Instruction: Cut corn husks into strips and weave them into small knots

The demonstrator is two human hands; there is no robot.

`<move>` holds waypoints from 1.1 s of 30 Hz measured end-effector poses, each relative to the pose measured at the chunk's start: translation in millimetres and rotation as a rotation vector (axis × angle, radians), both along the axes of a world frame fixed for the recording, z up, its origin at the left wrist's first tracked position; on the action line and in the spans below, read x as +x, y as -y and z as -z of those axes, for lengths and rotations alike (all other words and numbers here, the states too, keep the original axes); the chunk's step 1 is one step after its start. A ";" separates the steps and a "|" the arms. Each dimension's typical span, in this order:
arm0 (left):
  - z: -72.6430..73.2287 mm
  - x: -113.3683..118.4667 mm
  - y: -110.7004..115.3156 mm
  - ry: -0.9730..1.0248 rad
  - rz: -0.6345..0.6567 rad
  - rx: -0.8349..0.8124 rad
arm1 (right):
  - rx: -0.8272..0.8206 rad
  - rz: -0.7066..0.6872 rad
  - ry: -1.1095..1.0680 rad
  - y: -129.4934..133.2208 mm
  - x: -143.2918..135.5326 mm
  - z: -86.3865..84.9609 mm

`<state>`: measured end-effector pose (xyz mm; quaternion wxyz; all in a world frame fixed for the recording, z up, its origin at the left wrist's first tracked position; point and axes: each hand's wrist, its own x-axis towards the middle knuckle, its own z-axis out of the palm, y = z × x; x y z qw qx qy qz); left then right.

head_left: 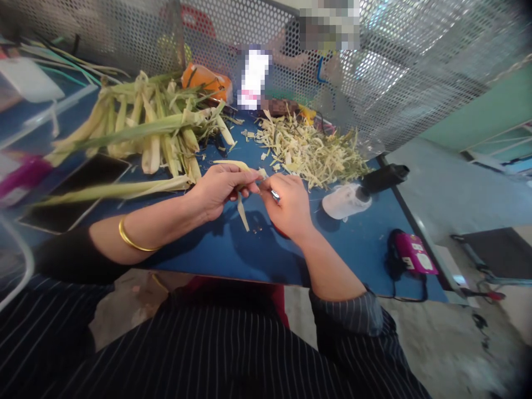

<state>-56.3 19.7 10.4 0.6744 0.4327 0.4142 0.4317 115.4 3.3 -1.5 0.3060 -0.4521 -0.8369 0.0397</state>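
Fingers of your left hand [222,188] pinch the pale strip [243,214]; guide the small tool [275,195] clenched in your right hand [291,208] gently.

Can't really make out the tool in the right hand [288,208], fingers mostly cover it. Upper-right person [291,52]'s face is pixelated.

Readable text: none.

Marked items, lettering illegible:
- Magenta case [413,252], right end of the bench [353,249]: white patches on its face, any characters too small and blurred to read.
- Orange packet [205,82], back of the bench: dark marks on the surface, not decipherable.
- Magenta item [29,176], far left: pale patch on the lower part, too blurred to read.
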 end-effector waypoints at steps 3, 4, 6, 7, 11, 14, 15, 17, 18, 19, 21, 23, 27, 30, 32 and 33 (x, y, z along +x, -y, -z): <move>-0.8 -0.1 -1.5 0.082 0.048 -0.036 | 0.038 0.078 -0.031 -1.4 -0.2 4.0; -1.7 -0.5 -2.1 0.095 0.065 -0.053 | 0.041 0.101 -0.046 -1.8 0.0 4.9; -3.9 -1.3 -2.8 0.105 0.092 -0.072 | 0.041 0.133 -0.068 -2.3 0.8 5.5; -4.8 -1.6 -2.8 0.105 0.102 -0.071 | 0.040 0.144 -0.075 -2.3 1.3 5.2; -4.5 -1.7 -1.3 0.074 0.105 -0.003 | 0.042 0.145 -0.062 -1.9 2.6 1.9; -1.3 -0.7 -0.9 0.062 0.081 0.055 | 0.045 0.117 -0.020 -2.6 3.0 1.0; -0.4 -0.5 -1.1 0.063 0.077 0.061 | 0.043 0.112 -0.009 -3.0 3.2 1.3; 0.2 -0.6 -1.9 0.063 0.073 0.054 | 0.032 0.115 -0.018 -3.9 3.5 2.1; -0.3 -1.0 -2.3 0.066 0.071 0.049 | 0.029 0.126 -0.045 -3.8 3.6 2.2; -1.1 -1.4 -2.6 0.071 0.071 0.046 | 0.037 0.142 -0.088 -3.4 3.5 2.0; -3.3 -2.2 -2.6 0.085 0.068 0.050 | 0.102 0.186 -0.197 -0.7 2.7 0.6; -4.6 -2.1 -1.8 0.102 0.057 0.065 | 0.192 0.211 -0.281 3.7 0.6 -1.5; -0.8 1.2 0.5 0.110 0.014 0.084 | 0.176 0.139 -0.265 10.5 -6.8 -0.1; 4.8 3.8 1.0 0.115 0.003 0.078 | 0.107 0.124 -0.195 10.3 -12.2 7.2; 7.0 4.5 1.0 0.102 0.004 0.085 | 0.090 0.130 -0.160 9.1 -14.2 11.8; 7.3 4.5 1.0 0.086 0.004 0.093 | 0.085 0.130 -0.147 8.7 -14.8 13.3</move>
